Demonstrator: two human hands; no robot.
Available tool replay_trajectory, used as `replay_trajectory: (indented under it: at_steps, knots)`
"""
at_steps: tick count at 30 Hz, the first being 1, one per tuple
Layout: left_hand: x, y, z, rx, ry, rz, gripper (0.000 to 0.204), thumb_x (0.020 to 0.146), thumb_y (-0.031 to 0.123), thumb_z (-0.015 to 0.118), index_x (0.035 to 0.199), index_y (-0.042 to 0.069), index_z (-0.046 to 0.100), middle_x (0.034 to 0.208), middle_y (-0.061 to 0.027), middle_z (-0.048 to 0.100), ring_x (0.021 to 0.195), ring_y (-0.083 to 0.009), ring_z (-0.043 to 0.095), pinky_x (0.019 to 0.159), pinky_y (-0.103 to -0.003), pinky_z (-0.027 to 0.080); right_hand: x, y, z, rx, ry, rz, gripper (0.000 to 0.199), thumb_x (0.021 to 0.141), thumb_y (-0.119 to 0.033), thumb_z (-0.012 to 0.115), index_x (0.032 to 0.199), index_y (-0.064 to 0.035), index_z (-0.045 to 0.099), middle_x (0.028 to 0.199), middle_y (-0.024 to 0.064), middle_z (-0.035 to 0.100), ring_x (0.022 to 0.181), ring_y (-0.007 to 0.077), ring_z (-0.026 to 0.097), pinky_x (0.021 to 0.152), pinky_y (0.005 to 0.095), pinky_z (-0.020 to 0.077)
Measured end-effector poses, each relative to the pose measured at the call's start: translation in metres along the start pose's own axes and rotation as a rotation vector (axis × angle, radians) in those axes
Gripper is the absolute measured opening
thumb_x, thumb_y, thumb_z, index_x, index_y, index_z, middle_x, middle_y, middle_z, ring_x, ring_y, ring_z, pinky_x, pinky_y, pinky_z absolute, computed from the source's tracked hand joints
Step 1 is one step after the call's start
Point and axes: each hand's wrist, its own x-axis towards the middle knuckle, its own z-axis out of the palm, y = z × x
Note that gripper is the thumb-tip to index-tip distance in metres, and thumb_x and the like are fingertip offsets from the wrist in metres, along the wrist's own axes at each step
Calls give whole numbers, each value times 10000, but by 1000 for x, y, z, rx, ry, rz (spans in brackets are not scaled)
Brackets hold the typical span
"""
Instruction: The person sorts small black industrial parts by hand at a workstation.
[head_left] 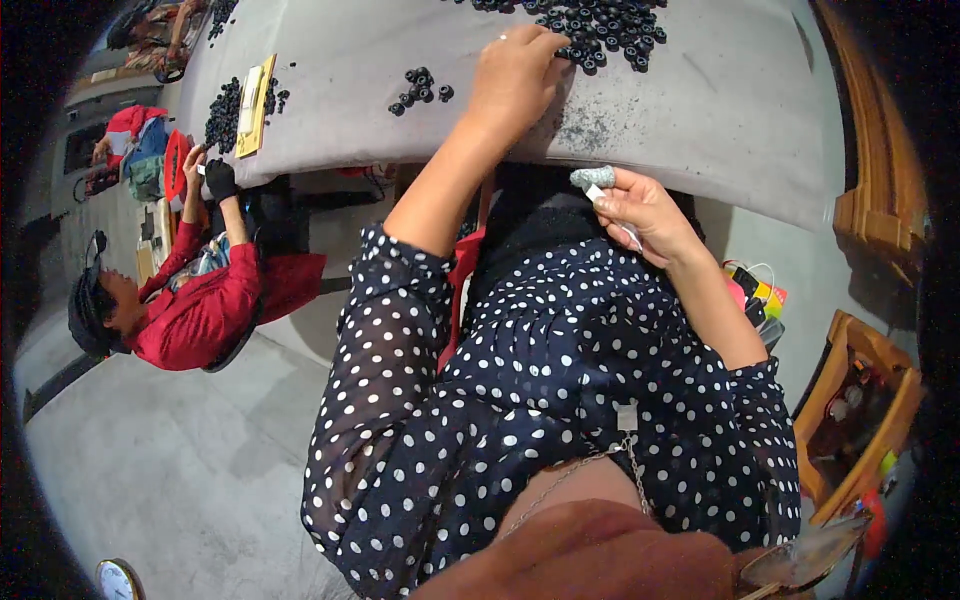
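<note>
My left hand (512,85) reaches over the table to the near edge of a big pile of small black ring-shaped parts (610,30). Its fingers are bent together at the parts, and what they hold, if anything, is hidden. Close to my body, just off the table edge, my right hand (645,218) is closed on a slim white tool (596,193) that sticks out past the fingers. Grey wrapping (592,178) covers one fingertip of that hand. A small group of the same black parts (418,90) lies left of my left forearm.
Dark crumbs (592,130) are scattered on the grey-covered table (340,90) in front of me. Farther left lie another black pile (222,115) and a yellow board (256,105). A co-worker in red (205,320) sits there. Wooden furniture (880,150) stands at the right.
</note>
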Motion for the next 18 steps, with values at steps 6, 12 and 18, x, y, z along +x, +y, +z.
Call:
replay_trajectory:
  at_steps: [6,12,18]
  knots:
    - [7,-8,15,-20,-133,-108,197,727,185,700,889,77,672,857,-121,620,799,-324,600,707,-417,481,-2,-2,-2,-41,52,-8,304,849,-116,625,1130,-26,555,689,-13,547,439,8,420,380,131,319]
    - [0,-4,15,98,-116,-75,184,742,162,686,905,77,678,859,-127,616,794,-343,600,701,-415,484,-6,-1,-5,-98,58,-17,278,856,-136,621,1113,-47,563,686,-21,541,433,8,418,356,131,304]
    - [-24,19,-14,-284,-113,-275,250,775,78,632,1024,63,653,903,-100,643,787,-250,629,698,-351,503,-3,6,-4,-148,45,-20,261,861,-139,615,1099,-43,568,691,-16,539,432,8,419,355,133,301]
